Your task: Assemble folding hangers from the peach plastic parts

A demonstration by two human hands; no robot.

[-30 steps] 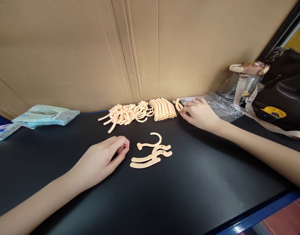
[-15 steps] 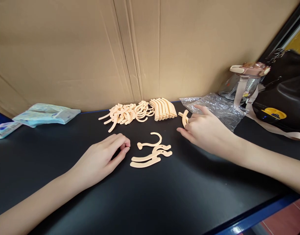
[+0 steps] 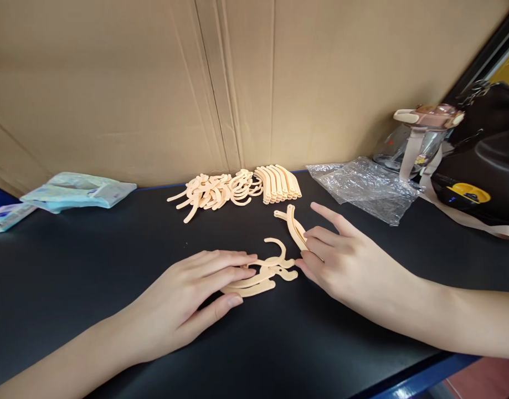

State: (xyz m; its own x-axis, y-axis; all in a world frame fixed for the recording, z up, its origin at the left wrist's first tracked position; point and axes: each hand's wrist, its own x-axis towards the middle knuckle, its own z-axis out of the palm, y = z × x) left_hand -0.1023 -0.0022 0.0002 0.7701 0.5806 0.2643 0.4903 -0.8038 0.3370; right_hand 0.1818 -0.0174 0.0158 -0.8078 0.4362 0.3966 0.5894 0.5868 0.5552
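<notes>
My left hand (image 3: 191,291) is open, its fingers stretched over a beige plastic hanger hook (image 3: 282,248) and the flat curved hanger arms (image 3: 256,288) below it. The fingertips touch the hook's straight end and hide part of it. My right hand (image 3: 341,257) is closed on a few slim beige hanger arms (image 3: 294,230), its index finger pointing out. Their lower ends are hidden behind the fingers. They are just to the right of the hook and close to it.
A loose heap of beige hanger parts (image 3: 210,191) and a neat row of curved arms (image 3: 281,184) lie at the back. Clear plastic wrap (image 3: 362,185), a bottle (image 3: 428,136) and a black bag (image 3: 487,160) are at the right. A tissue pack (image 3: 71,191) lies left.
My right hand has brought the hanger arms left and nearer to the middle pieces. My left hand has moved right and unfolded its fingers onto the hook and arms, which have shifted slightly.
</notes>
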